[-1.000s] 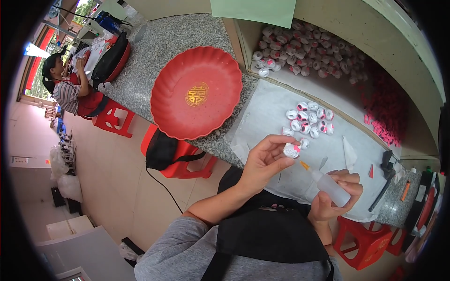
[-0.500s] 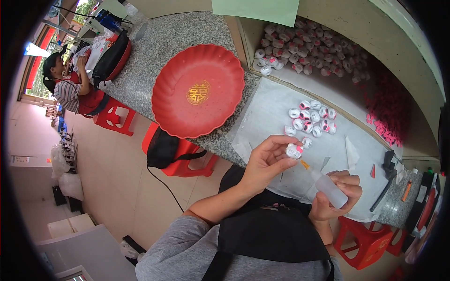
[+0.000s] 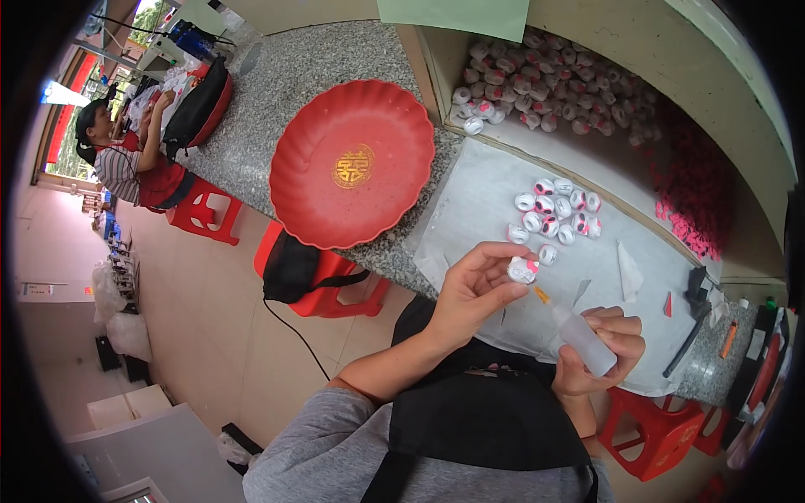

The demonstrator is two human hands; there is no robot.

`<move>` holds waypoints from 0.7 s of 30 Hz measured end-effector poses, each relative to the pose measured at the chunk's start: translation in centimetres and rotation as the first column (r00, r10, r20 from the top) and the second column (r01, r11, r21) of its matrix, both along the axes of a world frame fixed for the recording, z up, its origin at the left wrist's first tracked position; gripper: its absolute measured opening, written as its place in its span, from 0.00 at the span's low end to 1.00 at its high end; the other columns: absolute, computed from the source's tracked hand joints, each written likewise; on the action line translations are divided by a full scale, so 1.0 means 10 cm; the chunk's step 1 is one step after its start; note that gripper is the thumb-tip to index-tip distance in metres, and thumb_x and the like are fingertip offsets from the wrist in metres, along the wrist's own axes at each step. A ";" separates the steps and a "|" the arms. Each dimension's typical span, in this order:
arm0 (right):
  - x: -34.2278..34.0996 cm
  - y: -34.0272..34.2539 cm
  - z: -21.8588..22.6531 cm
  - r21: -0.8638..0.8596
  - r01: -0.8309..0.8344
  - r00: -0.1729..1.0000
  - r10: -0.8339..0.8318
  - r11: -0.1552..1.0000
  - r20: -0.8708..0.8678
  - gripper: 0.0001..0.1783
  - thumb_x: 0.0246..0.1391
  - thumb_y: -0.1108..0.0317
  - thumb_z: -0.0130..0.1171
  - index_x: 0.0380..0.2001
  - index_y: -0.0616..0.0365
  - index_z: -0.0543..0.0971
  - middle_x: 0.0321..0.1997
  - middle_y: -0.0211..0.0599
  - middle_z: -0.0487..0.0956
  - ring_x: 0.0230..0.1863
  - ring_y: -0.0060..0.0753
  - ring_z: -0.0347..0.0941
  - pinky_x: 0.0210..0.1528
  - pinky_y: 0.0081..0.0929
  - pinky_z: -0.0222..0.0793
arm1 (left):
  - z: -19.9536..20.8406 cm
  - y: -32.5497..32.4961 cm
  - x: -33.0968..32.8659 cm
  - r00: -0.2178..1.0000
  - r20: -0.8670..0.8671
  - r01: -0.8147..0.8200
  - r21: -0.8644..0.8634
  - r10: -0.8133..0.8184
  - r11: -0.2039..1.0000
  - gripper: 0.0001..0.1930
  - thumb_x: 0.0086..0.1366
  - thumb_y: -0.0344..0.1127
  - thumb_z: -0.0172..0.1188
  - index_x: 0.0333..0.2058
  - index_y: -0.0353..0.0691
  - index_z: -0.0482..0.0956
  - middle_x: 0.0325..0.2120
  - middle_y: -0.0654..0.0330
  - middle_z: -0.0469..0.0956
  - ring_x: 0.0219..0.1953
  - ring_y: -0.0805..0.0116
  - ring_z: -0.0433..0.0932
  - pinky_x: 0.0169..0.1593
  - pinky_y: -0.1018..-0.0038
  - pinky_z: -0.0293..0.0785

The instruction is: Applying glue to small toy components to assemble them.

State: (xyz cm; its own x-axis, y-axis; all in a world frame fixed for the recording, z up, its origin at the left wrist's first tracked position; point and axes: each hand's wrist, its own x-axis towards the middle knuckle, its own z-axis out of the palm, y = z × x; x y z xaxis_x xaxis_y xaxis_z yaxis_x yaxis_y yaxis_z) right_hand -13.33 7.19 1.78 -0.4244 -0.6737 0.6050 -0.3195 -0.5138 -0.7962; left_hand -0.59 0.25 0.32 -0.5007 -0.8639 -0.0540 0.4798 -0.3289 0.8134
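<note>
Between the thumb and fingers of my left hand (image 3: pixel 478 289) is a small white rounded piece (image 3: pixel 522 270) with pink patches. My right hand (image 3: pixel 602 352) is wrapped round a translucent squeeze bottle (image 3: pixel 584 342), tilted so that its orange nozzle tip (image 3: pixel 542 295) points up at the piece. The tip lies close below the piece; whether they touch I cannot tell. Just beyond my hands, a cluster of similar white and pink pieces (image 3: pixel 551 225) rests on a white sheet (image 3: pixel 478 193) covering the worktop.
A large red scalloped tray (image 3: pixel 293 151) lies to the left on the granite counter. Behind the sheet, a shelf bay holds a heap of white pieces (image 3: pixel 553 88) and small pink bits (image 3: pixel 696 218). A black tool (image 3: pixel 689 335) lies at right. Another person (image 3: pixel 126 159) sits far left.
My hands and what they hold stay almost in place, with only a tiny shift left. The other person's hand has risen a little.
</note>
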 end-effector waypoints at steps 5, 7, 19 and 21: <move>0.00 0.02 -0.01 0.005 -0.013 1.000 0.013 1.000 -0.003 0.21 0.33 0.64 0.62 0.27 0.55 0.61 0.25 0.32 0.62 0.24 0.24 0.61 0.27 0.20 0.62 | 0.00 0.01 0.01 1.000 0.003 -0.003 -0.001 0.003 1.000 0.17 0.49 0.21 0.52 0.40 0.35 0.63 0.38 0.55 0.67 0.38 0.74 0.68 0.41 0.81 0.65; 0.00 0.02 0.00 0.006 -0.016 1.000 0.016 1.000 -0.004 0.21 0.32 0.64 0.62 0.27 0.55 0.61 0.25 0.32 0.62 0.24 0.24 0.61 0.27 0.20 0.62 | -0.01 0.00 0.01 1.000 -0.004 -0.003 0.001 0.003 1.000 0.17 0.49 0.21 0.52 0.40 0.35 0.62 0.38 0.55 0.67 0.38 0.74 0.68 0.42 0.80 0.65; -0.02 0.03 0.00 0.009 -0.025 0.999 0.025 1.000 -0.022 0.21 0.32 0.65 0.62 0.27 0.55 0.61 0.25 0.33 0.63 0.24 0.24 0.61 0.27 0.21 0.61 | -0.01 0.01 0.00 1.000 0.007 0.013 0.006 -0.013 1.000 0.17 0.49 0.21 0.52 0.40 0.35 0.63 0.38 0.55 0.67 0.39 0.73 0.68 0.43 0.80 0.64; -0.02 0.03 0.02 0.012 -0.027 0.999 0.027 1.000 -0.030 0.20 0.33 0.66 0.61 0.27 0.55 0.61 0.25 0.33 0.62 0.23 0.25 0.60 0.27 0.21 0.61 | -0.02 0.00 -0.01 1.000 -0.008 -0.018 -0.032 0.018 0.999 0.17 0.49 0.21 0.52 0.40 0.35 0.63 0.38 0.55 0.67 0.39 0.73 0.68 0.43 0.79 0.64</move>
State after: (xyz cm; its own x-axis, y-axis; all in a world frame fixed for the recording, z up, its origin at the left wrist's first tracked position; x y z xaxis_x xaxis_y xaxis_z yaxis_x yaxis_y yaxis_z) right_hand -13.54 7.45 1.96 -0.3871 -0.6920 0.6093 -0.3298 -0.5132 -0.7924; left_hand -0.66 0.27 0.17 -0.4854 -0.8740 -0.0226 0.4914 -0.2941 0.8198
